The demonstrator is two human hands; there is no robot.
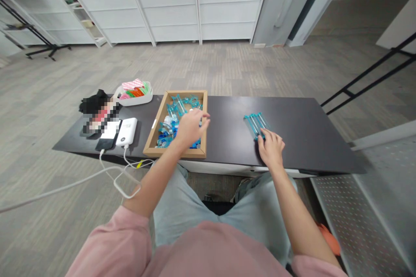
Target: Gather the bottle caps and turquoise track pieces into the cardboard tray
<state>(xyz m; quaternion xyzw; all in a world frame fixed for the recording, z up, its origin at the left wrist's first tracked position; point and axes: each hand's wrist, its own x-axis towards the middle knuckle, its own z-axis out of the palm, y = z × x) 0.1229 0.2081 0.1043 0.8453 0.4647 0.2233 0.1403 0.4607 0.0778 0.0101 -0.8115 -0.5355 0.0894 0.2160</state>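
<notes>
My left hand (191, 127) hovers over a brown cardboard box (206, 143), its thumb and fingers apart, with nothing visible between them. Inside the box is a jumble of clear teal and blue plastic pieces (167, 132), some of them covered by the hand. Over to the right, my right hand (272, 146) rests on the dark table at the near end of a row of slim clear teal plastic rods (254, 124) with wider ends. Its fingertips touch or almost touch the rods; the fingers look spread. The rods lie side by side, slanting towards me.
The dark table (302, 138) stretches across in front of my knees. At its left are a white basket (136, 100) of colourful packets, a white power bank (126, 132), a phone (107, 140) and a black cloth (95, 101). White cables (120, 171) hang near my left forearm.
</notes>
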